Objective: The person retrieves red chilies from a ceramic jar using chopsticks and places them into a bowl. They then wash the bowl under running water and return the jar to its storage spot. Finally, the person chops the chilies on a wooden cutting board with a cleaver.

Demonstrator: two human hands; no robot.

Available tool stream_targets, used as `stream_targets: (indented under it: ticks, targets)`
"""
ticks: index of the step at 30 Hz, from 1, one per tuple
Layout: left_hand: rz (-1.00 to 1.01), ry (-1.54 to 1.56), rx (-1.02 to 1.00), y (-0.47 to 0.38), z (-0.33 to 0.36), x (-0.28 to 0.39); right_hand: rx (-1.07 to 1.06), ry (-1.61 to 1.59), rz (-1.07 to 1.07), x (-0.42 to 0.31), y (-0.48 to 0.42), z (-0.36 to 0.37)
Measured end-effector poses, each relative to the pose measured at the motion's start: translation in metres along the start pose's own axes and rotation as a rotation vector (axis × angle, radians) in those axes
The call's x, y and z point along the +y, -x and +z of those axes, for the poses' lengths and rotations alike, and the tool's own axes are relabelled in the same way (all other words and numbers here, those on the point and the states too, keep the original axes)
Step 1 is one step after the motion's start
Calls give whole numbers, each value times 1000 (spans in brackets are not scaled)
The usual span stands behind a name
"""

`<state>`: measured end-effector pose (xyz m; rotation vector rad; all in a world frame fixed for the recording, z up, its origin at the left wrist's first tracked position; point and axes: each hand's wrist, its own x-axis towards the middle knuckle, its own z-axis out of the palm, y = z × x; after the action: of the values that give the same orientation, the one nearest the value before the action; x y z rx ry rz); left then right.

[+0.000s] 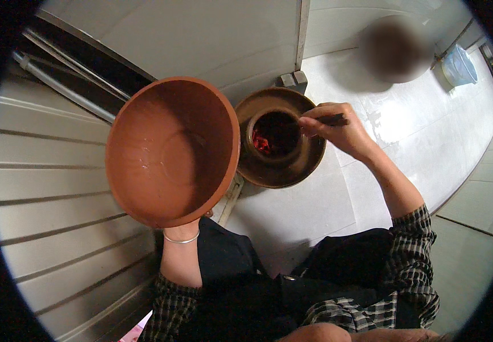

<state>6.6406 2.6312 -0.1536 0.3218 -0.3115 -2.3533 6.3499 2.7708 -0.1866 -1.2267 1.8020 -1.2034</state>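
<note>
My left hand [184, 231] holds up a reddish-brown bowl [161, 149] from below, tilted so its bare inside faces me. The bowl hides most of that hand; a thin bangle circles the wrist. To the right of the bowl, a brown clay brazier [280, 179] with a wide outer dish stands low near the floor. Red embers [261, 143] glow at the left of its dark inner well. Over the well's right side, my right hand [340, 128] pinches a dark stick-like handle [334, 120]. Its far end is lost in the dark well.
A ribbed pale panel [58, 192] runs along the left, with metal rails [66, 89] above it. Small grey blocks [293, 81] sit behind the brazier by the wall. Across the tiled floor [302, 201] are a blurred dark round shape [396, 51] and a light-blue bucket [460, 68].
</note>
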Motion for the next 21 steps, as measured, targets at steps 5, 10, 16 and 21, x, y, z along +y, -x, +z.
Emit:
stream_targets:
  ticks: [5,10,16,21]
  targets:
    - [6,-6,-3,-8,-4,2,32,-83,245,-20,1,-5]
    - [-9,29,32,-11,-5,4,-212,168,-91,5,-10,21]
    - [-48,106,74,-18,-14,5,-360,372,-215,39,-37,48]
    - [-41,139,117,-13,-31,11,-27,197,193,-19,-29,-4]
